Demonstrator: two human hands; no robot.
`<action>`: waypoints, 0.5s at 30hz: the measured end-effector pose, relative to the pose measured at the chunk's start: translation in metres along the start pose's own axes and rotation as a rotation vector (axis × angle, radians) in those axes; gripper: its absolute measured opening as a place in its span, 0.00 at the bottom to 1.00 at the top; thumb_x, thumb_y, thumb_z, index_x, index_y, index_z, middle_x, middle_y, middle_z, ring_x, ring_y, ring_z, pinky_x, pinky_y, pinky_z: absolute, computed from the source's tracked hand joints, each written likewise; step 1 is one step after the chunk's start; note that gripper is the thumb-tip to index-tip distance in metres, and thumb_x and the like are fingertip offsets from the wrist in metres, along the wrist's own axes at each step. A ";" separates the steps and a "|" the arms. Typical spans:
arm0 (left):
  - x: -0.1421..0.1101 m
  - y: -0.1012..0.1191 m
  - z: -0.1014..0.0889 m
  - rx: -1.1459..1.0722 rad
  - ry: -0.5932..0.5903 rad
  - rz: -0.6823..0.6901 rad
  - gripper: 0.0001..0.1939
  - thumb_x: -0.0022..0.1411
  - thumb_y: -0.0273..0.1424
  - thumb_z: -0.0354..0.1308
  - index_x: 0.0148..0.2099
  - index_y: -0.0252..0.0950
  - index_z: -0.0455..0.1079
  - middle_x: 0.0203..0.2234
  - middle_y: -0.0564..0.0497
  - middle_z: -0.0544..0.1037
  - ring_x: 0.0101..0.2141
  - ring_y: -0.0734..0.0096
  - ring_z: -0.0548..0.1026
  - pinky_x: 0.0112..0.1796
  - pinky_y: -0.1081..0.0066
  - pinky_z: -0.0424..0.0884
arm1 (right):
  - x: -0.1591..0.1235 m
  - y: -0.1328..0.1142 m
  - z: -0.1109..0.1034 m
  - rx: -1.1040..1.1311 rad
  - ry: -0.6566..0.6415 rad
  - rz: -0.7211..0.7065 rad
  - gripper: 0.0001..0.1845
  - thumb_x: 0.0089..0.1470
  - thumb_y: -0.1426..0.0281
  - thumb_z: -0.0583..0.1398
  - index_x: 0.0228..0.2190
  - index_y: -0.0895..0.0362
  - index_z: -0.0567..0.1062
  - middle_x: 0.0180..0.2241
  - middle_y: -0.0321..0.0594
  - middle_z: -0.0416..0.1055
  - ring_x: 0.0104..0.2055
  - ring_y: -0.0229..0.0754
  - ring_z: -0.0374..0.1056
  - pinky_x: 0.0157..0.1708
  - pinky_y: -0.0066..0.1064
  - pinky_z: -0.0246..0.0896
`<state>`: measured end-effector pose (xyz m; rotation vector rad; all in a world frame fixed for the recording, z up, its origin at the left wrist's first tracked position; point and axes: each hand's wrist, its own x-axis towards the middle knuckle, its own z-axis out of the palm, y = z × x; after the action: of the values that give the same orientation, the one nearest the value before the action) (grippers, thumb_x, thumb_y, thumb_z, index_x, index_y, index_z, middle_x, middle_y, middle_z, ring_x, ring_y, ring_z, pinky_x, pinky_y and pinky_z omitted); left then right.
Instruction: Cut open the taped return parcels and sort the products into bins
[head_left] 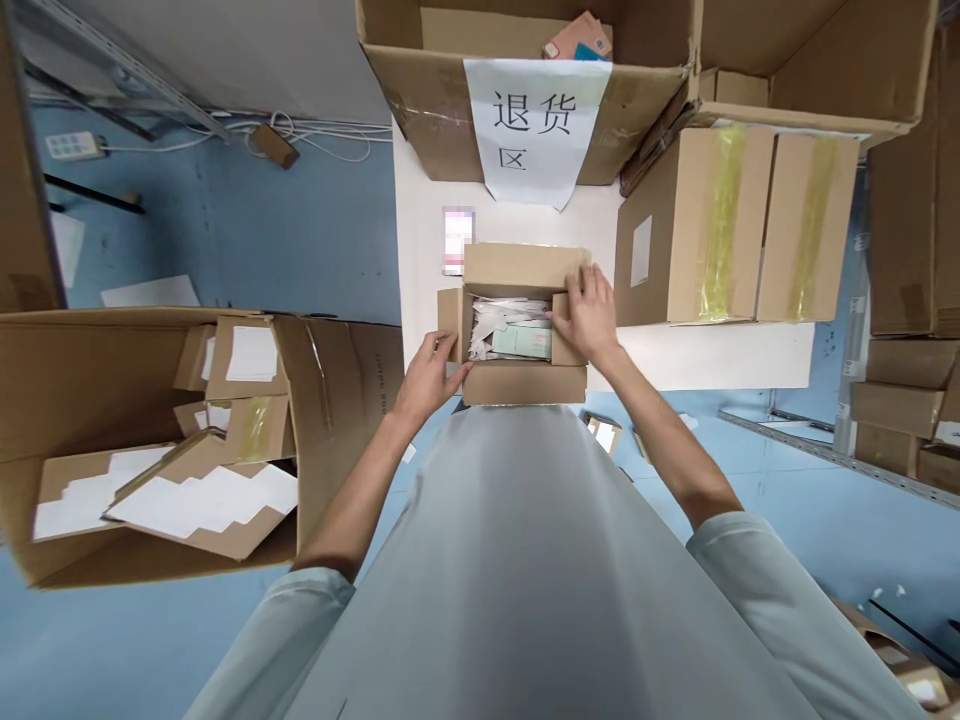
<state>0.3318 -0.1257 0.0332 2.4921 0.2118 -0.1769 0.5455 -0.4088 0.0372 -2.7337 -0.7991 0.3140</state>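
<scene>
Left hand (426, 385), right hand (594, 315), fingers parted, on carton (524, 384): green packet (525, 341), perhaps shredded paper (487, 322).

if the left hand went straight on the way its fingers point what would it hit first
Most likely the left side flap of the small open box; the left hand's fingertips already appear to touch it, though depth is hard to judge from this one view.

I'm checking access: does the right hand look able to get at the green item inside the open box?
Likely yes: the right hand touches the right flap of the box, whose opening shows the green item, though that flap may hide its end.
</scene>
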 end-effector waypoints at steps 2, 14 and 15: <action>0.003 0.006 -0.001 -0.012 0.007 0.016 0.28 0.77 0.39 0.62 0.73 0.37 0.69 0.67 0.35 0.72 0.65 0.44 0.76 0.65 0.48 0.77 | -0.016 -0.021 0.003 -0.006 -0.072 -0.173 0.27 0.76 0.66 0.57 0.70 0.60 0.73 0.74 0.58 0.68 0.80 0.62 0.56 0.80 0.63 0.51; 0.020 0.035 0.010 -0.005 -0.043 0.053 0.21 0.79 0.35 0.54 0.67 0.37 0.76 0.66 0.34 0.74 0.65 0.44 0.74 0.67 0.47 0.73 | -0.048 -0.020 -0.036 -0.237 -0.268 -0.371 0.28 0.71 0.78 0.52 0.65 0.68 0.79 0.57 0.61 0.81 0.75 0.59 0.64 0.83 0.62 0.43; 0.019 0.034 0.010 -0.010 -0.039 0.055 0.21 0.79 0.36 0.54 0.67 0.37 0.76 0.66 0.35 0.74 0.65 0.45 0.74 0.67 0.47 0.73 | -0.058 -0.013 -0.045 -0.225 -0.224 -0.333 0.29 0.73 0.77 0.52 0.67 0.64 0.78 0.59 0.59 0.80 0.76 0.60 0.62 0.83 0.64 0.44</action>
<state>0.3566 -0.1569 0.0411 2.4794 0.1275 -0.2015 0.5041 -0.4395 0.0907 -2.7303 -1.4070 0.4885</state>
